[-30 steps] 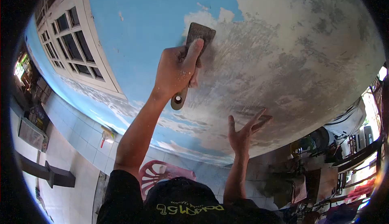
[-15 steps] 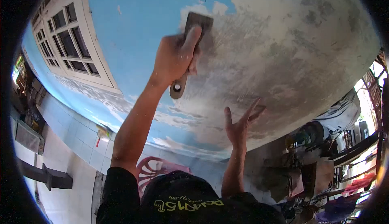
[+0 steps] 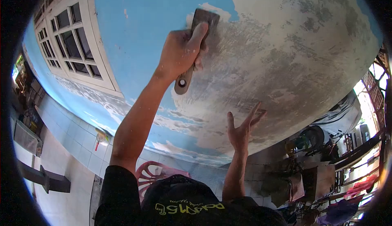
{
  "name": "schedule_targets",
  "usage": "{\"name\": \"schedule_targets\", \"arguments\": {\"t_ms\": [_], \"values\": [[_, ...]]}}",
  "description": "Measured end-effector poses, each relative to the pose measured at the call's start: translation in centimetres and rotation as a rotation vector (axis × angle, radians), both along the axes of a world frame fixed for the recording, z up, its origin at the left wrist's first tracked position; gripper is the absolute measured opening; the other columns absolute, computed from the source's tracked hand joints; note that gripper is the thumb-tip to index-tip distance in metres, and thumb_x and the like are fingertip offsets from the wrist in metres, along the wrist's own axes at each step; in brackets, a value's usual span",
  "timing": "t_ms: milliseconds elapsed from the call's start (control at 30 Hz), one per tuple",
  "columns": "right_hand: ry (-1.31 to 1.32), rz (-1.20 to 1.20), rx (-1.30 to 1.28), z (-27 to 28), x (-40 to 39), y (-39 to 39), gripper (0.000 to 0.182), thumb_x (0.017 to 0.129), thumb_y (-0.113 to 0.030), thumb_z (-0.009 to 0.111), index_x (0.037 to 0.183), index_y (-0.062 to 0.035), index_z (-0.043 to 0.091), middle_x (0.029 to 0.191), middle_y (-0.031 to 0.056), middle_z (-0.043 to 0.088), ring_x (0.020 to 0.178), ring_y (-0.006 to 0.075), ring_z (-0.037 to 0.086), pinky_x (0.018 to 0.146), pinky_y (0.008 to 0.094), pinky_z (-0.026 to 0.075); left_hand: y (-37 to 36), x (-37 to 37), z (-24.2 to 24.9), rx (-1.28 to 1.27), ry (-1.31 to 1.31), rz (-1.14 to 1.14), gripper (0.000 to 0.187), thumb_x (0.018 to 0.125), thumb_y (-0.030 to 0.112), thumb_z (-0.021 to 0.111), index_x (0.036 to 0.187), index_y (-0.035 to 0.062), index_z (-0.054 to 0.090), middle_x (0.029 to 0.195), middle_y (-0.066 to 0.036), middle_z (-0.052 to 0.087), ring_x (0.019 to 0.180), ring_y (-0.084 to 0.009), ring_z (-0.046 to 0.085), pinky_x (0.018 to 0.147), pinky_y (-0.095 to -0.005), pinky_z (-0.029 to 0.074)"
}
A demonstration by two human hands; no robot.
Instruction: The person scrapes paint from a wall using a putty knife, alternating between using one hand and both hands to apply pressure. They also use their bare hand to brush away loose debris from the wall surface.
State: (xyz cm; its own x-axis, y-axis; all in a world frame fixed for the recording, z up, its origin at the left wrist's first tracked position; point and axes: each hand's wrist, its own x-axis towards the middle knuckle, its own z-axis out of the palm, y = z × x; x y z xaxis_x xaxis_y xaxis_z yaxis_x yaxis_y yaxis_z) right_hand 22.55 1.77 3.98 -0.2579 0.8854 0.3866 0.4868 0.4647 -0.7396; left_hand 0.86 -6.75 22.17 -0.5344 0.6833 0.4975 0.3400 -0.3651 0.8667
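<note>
My left hand [image 3: 181, 52] is wrapped round the handle of a putty knife [image 3: 182, 83], whose holed end sticks out below the fist. The thumb presses along the tool towards its broad, dark blade, which lies against the wall [image 3: 281, 42] at the edge between blue paint and bare grey-white plaster. Lower and to the right, my right hand [image 3: 240, 134] is open, fingers stretched towards the bare plaster. It holds nothing; whether the fingertips touch the wall cannot be made out. Pale dust speckles the left hand and forearm.
A white-framed window [image 3: 71, 36] is set in the wall at left. A pink plastic chair [image 3: 149, 171] stands by my body. A yellowish container [image 3: 102, 138] sits on the tiles. Cluttered goods and a dark wooden rack [image 3: 359, 148] fill the right side.
The view has shifted slightly. My left hand and the putty knife have moved a little up the wall; my right hand stays in nearly the same place.
</note>
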Motion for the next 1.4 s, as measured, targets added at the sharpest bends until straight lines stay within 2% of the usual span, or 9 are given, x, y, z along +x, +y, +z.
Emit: {"name": "schedule_targets", "arguments": {"t_ms": [167,267,667,867,1000,1167,1267,1300,1400], "values": [[0.042,0.009,0.080,-0.6,-0.1,0.9,0.103,0.085,-0.040,0.069,0.153,-0.0196,-0.006,0.150,0.0309,-0.019,0.139,0.0526,-0.010,0.107,0.0668,0.020,0.3,-0.9,-0.1,-0.010,0.092,0.014,0.056,0.094,0.045,0.056,0.060,0.0007,0.059,0.045,-0.005,0.051,0.037,-0.0152,0.054,0.042,-0.0307,0.047],[0.000,-0.008,0.035,-0.7,0.5,-0.2,0.102,0.086,-0.039,0.069,0.153,-0.0194,-0.006,0.151,0.0306,-0.017,0.140,0.0515,-0.010,0.107,0.0669,0.020,0.1,0.3,1.0,-0.022,-0.082,-0.014,0.055,0.094,0.046,0.057,0.062,0.0008,0.059,0.048,-0.005,0.052,0.038,-0.0143,0.053,0.041,-0.0308,0.046],[0.119,0.062,-0.030,-0.6,1.0,-0.4,0.098,0.089,-0.038,0.066,0.153,-0.0188,-0.006,0.157,0.0204,-0.004,0.144,0.0430,-0.003,0.111,0.0633,0.018,0.2,-0.2,-0.6,-0.038,-0.048,-0.009,0.054,0.094,0.044,0.057,0.064,-0.0009,0.059,0.049,-0.006,0.052,0.039,-0.0128,0.051,0.040,-0.0302,0.044],[0.237,0.076,-0.175,0.3,0.6,-2.4,0.096,0.089,-0.034,0.067,0.153,-0.0205,-0.003,0.157,0.0204,0.005,0.141,0.0467,0.014,0.105,0.0616,0.032,0.5,0.2,-1.7,-0.009,-0.075,-0.105,0.057,0.094,0.046,0.056,0.060,0.0003,0.057,0.048,-0.005,0.051,0.038,-0.0132,0.052,0.040,-0.0302,0.047],[0.235,0.081,-0.129,0.0,0.1,-2.2,0.094,0.089,-0.031,0.067,0.153,-0.0202,-0.002,0.156,0.0221,0.009,0.138,0.0463,0.024,0.101,0.0604,0.038,0.4,-0.5,1.1,-0.040,-0.107,-0.084,0.058,0.094,0.046,0.056,0.057,0.0006,0.056,0.047,-0.005,0.051,0.038,-0.0134,0.052,0.040,-0.0296,0.047],[0.272,0.123,-0.155,1.3,-0.3,-3.4,0.092,0.090,-0.023,0.066,0.153,-0.0189,-0.002,0.151,0.0267,0.022,0.134,0.0423,0.036,0.099,0.0559,0.042,1.7,0.9,-4.5,-0.016,-0.047,-0.191,0.061,0.095,0.050,0.052,0.060,-0.0003,0.057,0.050,-0.006,0.053,0.042,-0.0135,0.056,0.042,-0.0293,0.046],[0.451,0.316,-0.225,3.2,-1.4,-5.0,0.090,0.091,-0.015,0.063,0.153,-0.0157,-0.002,0.145,0.0290,0.032,0.129,0.0392,0.043,0.097,0.0508,0.046,2.3,3.1,-8.1,-0.069,-0.233,-0.205,0.061,0.096,0.050,0.050,0.063,-0.0010,0.058,0.054,-0.006,0.056,0.047,-0.0132,0.058,0.045,-0.0292,0.045],[0.449,0.402,-0.190,4.0,-1.9,-5.5,0.088,0.092,-0.011,0.061,0.153,-0.0142,-0.002,0.143,0.0291,0.034,0.128,0.0388,0.044,0.097,0.0489,0.047,2.9,3.8,-10.0,0.052,-0.256,-0.283,0.060,0.096,0.052,0.048,0.071,-0.0013,0.060,0.058,-0.006,0.058,0.050,-0.0132,0.059,0.049,-0.0302,0.047],[0.425,0.533,-0.090,4.5,-2.5,-5.9,0.085,0.093,-0.007,0.058,0.153,-0.0120,-0.003,0.142,0.0301,0.035,0.126,0.0394,0.047,0.096,0.0454,0.047,2.3,6.2,-12.2,0.015,-0.192,-0.251,0.058,0.098,0.050,0.044,0.079,-0.0012,0.061,0.062,-0.006,0.059,0.054,-0.0120,0.057,0.051,-0.0291,0.045]]}}
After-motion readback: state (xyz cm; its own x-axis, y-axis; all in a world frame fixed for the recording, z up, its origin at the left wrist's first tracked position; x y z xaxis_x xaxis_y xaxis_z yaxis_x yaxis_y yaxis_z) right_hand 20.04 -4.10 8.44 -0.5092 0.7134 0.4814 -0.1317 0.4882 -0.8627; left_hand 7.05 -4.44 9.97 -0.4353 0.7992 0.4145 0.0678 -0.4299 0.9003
